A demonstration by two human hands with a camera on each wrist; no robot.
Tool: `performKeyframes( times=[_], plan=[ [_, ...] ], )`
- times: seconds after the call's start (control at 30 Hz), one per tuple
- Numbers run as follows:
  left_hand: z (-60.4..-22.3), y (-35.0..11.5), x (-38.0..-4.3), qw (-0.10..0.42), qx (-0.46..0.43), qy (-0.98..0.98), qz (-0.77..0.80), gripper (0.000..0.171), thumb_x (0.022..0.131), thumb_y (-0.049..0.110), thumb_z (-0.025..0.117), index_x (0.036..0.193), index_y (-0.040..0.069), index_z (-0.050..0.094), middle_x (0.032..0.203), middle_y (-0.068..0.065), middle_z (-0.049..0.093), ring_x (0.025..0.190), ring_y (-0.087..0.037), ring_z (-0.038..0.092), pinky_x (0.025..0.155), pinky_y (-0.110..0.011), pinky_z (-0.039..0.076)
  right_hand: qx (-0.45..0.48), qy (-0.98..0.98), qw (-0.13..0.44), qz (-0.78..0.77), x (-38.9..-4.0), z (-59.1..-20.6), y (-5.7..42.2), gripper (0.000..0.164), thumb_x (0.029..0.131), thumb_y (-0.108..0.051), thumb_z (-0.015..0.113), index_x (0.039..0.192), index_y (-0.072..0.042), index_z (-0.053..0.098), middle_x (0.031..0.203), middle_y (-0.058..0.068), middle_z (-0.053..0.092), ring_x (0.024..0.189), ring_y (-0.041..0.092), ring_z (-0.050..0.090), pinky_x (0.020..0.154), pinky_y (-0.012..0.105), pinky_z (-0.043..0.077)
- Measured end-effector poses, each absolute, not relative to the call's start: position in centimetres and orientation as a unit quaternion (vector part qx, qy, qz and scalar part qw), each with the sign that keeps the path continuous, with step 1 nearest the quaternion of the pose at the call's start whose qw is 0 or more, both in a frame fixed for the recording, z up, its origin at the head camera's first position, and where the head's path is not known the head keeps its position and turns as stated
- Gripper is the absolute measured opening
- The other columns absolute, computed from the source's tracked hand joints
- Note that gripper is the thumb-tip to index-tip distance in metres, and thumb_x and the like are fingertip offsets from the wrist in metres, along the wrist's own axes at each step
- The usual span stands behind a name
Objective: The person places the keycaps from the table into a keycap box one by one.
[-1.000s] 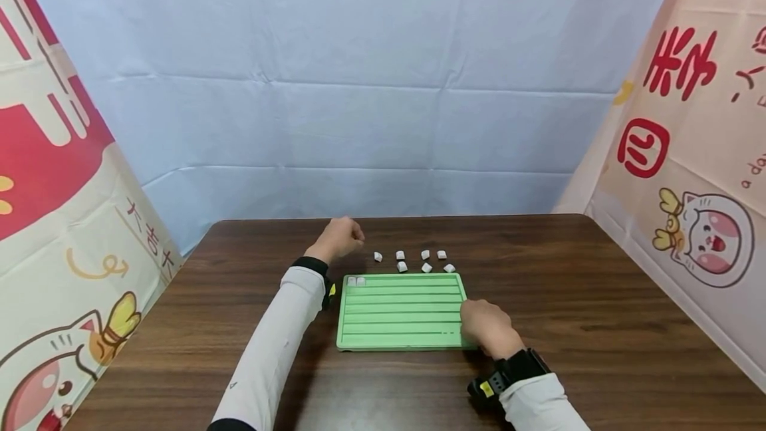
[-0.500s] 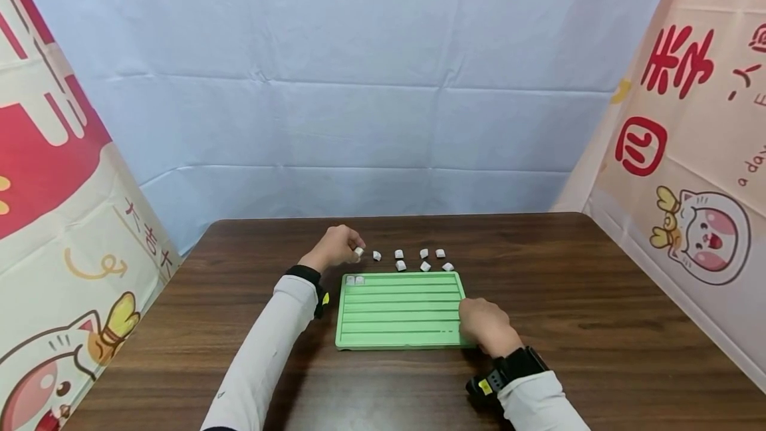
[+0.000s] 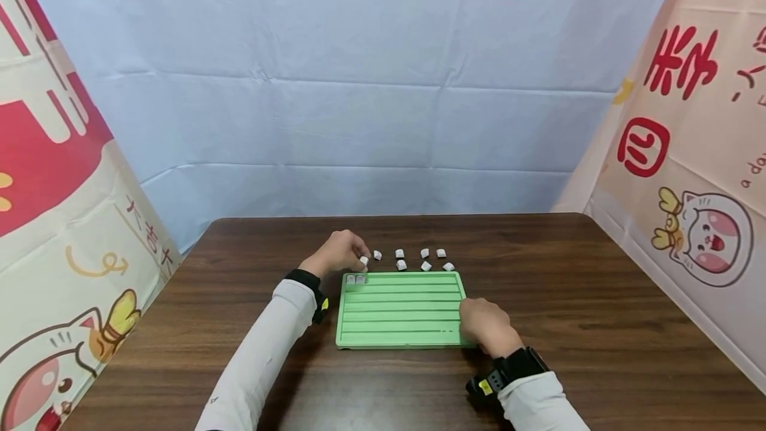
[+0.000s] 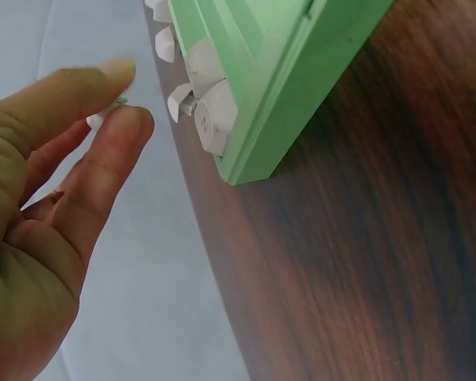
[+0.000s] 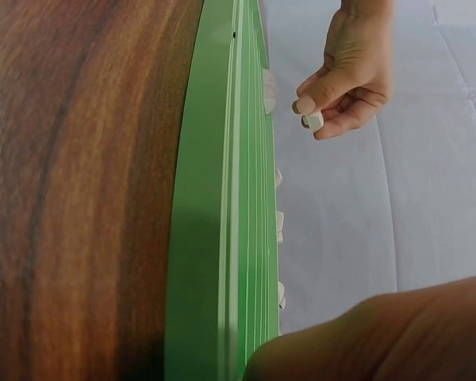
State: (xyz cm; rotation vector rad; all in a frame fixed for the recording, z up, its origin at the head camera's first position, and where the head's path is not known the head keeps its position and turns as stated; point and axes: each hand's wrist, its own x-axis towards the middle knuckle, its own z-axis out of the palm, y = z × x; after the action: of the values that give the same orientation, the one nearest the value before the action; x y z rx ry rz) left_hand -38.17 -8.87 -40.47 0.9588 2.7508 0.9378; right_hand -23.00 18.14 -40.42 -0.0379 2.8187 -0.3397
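the person's left hand pinches one small white keycap between thumb and fingertip, held in the air near the far left corner of a ribbed green tray that lies on a dark wooden table. two seated keycaps sit side by side in that corner, in the tray's farthest row, the outer one marked with an n, while seven loose keycaps are scattered just beyond the far edge. the right hand rests against the tray's right edge, its fingers hidden, so i cannot tell how far open it is or whether it grips.
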Motion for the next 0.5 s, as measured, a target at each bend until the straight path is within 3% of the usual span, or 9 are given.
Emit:
performKeyframes(
  times=[0.3,0.5],
  plan=[
    [-40.62,-8.51,-37.73,0.052,0.328,0.894,0.301,0.015,0.077,0.001,0.074,0.092,0.002,0.074,0.091,-0.001,0.066,0.073,-0.011,0.058,0.061,-0.026,0.049,-0.019,0.982,0.149,-0.114,-22.90,-40.32,18.23,0.023,0.089,0.007,0.050,0.069,-0.005,0.054,0.058,0.010,0.042,0.045,0.017,0.033,0.043,0.027,0.024],
    [-40.74,-8.50,-37.55,0.061,0.331,0.889,0.312,0.019,0.076,-0.006,0.069,0.094,-0.001,0.072,0.089,-0.003,0.065,0.073,-0.014,0.056,0.061,-0.028,0.048,-0.006,0.982,0.155,-0.109,-23.17,-40.39,18.05,0.021,0.088,0.006,0.051,0.070,-0.005,0.054,0.061,0.012,0.046,0.045,0.018,0.037,0.042,0.027,0.026]
  ],
)
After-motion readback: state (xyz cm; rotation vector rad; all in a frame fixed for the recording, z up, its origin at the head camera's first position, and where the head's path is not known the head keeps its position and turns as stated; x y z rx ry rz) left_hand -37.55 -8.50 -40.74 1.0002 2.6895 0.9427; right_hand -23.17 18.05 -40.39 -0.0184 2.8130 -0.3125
